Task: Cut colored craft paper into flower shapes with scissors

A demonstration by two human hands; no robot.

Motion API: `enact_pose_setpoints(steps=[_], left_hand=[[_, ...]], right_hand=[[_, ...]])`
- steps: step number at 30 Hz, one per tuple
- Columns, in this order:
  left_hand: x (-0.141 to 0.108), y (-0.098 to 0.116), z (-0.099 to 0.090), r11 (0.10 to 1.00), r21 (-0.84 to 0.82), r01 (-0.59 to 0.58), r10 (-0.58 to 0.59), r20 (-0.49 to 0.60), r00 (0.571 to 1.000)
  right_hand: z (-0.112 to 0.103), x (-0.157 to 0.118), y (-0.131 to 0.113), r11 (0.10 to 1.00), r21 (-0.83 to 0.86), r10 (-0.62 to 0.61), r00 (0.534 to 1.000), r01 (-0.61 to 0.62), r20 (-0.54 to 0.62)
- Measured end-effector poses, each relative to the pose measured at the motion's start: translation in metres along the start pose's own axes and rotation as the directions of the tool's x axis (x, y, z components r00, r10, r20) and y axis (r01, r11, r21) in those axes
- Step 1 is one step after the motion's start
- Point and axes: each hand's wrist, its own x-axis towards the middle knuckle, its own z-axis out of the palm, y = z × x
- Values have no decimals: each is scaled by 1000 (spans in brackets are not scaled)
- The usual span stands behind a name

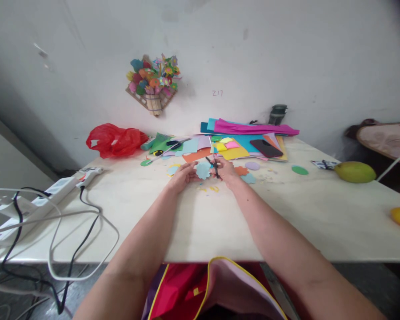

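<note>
Light blue paper with a scalloped, flower-like edge [203, 170] is pinched between the fingers of my left hand [185, 176], held just over the table. Small black-handled scissors [215, 168] are in my right hand [227, 170], right beside the paper's edge. Whether the blades touch the paper I cannot tell. An orange paper flower [242, 170] and another light blue one [248, 178] lie to the right of my right hand. A lilac paper disc [252, 166] is close by. Yellow paper scraps [214, 189] are scattered below my hands.
Coloured paper sheets [237, 149], a phone [266, 148] and larger scissors [178, 143] lie at the back. A red plastic bag [115, 140] sits back left. Power strips [53, 195] with cables cover the left side. A green mango [355, 172] rests at right.
</note>
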Motion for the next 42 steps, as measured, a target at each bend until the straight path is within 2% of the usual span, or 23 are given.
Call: enact_pose_setpoints(steps=[3, 6, 11, 15, 22, 29, 38, 42], left_hand=[[4, 3, 0, 998, -59, 37, -40, -48, 998], [3, 5, 3, 998, -46, 45, -48, -80, 996], [-5, 0, 10, 994, 102, -26, 24, 14, 1000], [-4, -1, 9, 990, 117, -82, 86, -28, 996], [0, 2, 1, 981, 41, -189, 191, -78, 978], [0, 3, -1, 986, -19, -166, 163, -107, 981], [-1, 3, -1, 981, -104, -165, 151, -127, 980], [0, 2, -2, 985, -103, -135, 122, -127, 984]], right_hand=[[5, -3, -2, 1000, 21, -20, 999, 21, -38], [11, -6, -4, 998, 51, -19, 999, 21, -50], [18, -8, -2, 995, 91, -23, 997, 29, -68], [21, -10, -2, 995, 91, -25, 999, 29, -44], [15, -13, -6, 998, 58, 10, 1000, -8, -22], [2, -11, -5, 992, -122, 41, 984, -20, 172], [-13, -5, -2, 989, -143, 88, 914, -33, 396], [-13, -4, -2, 989, -150, 82, 890, -16, 449]])
